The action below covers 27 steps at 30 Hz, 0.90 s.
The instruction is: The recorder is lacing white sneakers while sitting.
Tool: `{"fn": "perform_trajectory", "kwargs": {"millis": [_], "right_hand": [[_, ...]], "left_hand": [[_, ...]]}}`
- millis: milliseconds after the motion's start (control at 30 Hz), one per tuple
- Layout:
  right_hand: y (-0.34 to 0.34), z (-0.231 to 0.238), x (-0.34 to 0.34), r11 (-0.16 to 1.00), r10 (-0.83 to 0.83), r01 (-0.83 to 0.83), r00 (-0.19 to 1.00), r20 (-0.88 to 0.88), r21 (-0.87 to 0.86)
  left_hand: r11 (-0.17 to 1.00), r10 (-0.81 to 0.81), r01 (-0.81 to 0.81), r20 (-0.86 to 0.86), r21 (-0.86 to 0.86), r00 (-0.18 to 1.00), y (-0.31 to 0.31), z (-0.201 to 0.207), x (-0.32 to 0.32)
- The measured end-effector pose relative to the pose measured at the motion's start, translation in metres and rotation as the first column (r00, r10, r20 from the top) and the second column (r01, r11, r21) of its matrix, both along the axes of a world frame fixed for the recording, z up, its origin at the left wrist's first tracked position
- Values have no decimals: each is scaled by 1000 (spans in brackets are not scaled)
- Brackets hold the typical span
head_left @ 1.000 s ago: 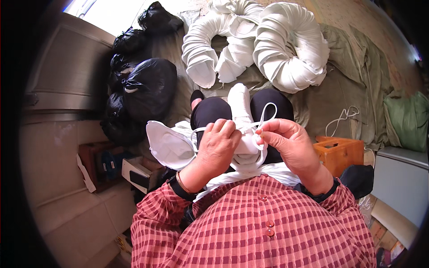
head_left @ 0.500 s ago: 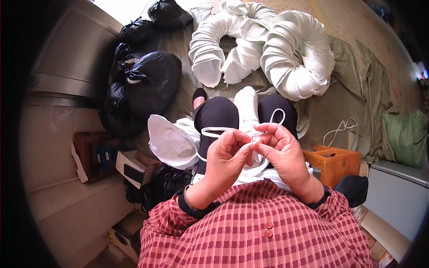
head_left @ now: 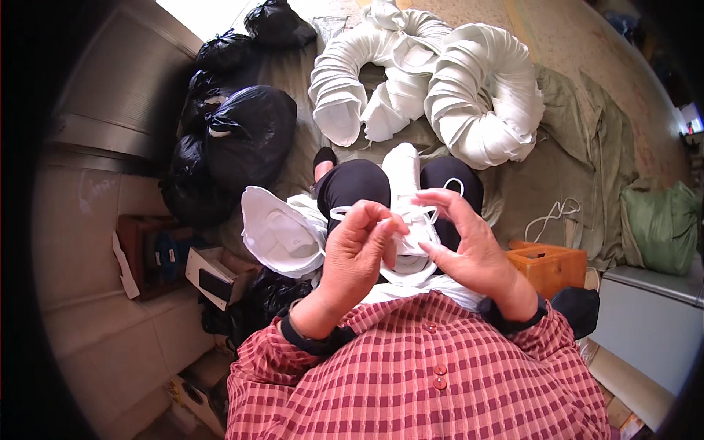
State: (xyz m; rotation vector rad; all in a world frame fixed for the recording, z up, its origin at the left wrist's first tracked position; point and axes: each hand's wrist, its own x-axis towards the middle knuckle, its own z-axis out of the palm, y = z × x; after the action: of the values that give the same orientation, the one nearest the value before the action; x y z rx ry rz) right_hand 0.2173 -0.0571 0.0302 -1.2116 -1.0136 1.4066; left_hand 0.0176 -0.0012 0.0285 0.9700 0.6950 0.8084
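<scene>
Between my knees lies a white shoe upper (head_left: 402, 172), long and narrow, with a white lace (head_left: 419, 214) crossing its near part. Over that near end, my left hand (head_left: 356, 242) is closed, thumb and fingers pressed together; whatever they pinch is too small to make out. My right hand (head_left: 473, 249) is just to the right, its thumb and fingers spread apart with nothing seen between them. Loops of lace stand out on both sides of the hands. Beside my left knee rests a nested stack of white cupped uppers (head_left: 282, 231).
Coiled stacks of white uppers (head_left: 484, 95) lie ahead on a greenish cloth (head_left: 579, 139). Black plastic bags (head_left: 253, 136) crowd the far left. A wooden stool (head_left: 546, 265) and a grey box (head_left: 645, 312) stand at right, near a green sack (head_left: 660, 227). An open box (head_left: 216, 277) sits left.
My hands, fingertips together before, have drawn apart. The right hand has opened and moved slightly right; the left has shifted a little left, still pinched.
</scene>
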Motion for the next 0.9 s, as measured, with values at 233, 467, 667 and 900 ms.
{"fn": "perform_trajectory", "kwargs": {"millis": [233,467,667,900], "right_hand": [[10,-31,32,888,150,-435,580,801,148],[14,-30,12,839,107,-478,613,783,260],[-2,-10,-23,775,135,-516,700,702,366],[-20,19,25,971,237,-240,956,172,-2]], "left_hand": [[234,660,363,-421,902,622,-18,124,-92],[450,247,-454,381,769,891,-52,163,-128],[856,168,-402,561,324,811,-23,144,-155],[803,353,169,-684,572,638,46,21,-67]]}}
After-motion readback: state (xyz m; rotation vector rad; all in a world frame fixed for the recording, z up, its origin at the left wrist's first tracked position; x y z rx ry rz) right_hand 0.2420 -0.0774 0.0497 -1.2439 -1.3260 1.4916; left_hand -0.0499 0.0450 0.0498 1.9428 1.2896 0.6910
